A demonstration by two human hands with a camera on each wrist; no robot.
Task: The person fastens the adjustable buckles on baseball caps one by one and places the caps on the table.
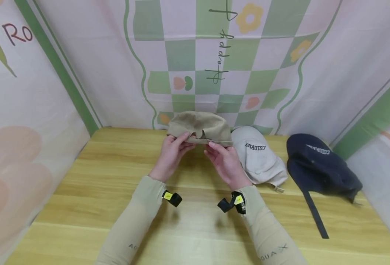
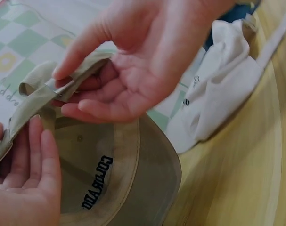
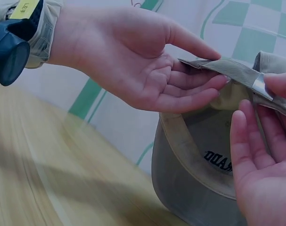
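A khaki cap is held at the back of the table, its adjustable back strap toward me. My left hand pinches one part of the strap between thumb and fingers. Close by, my right hand grips the strap's other part, its thumb at a small metal buckle. Inside the cap, the dark back of the lettering shows in the left wrist view, with the brim beyond it, low over the table.
To the right lies a white cap with dark lettering, close to my right hand. Farther right is a navy cap, its long strap trailing across the wooden table. A patterned curtain hangs behind the table.
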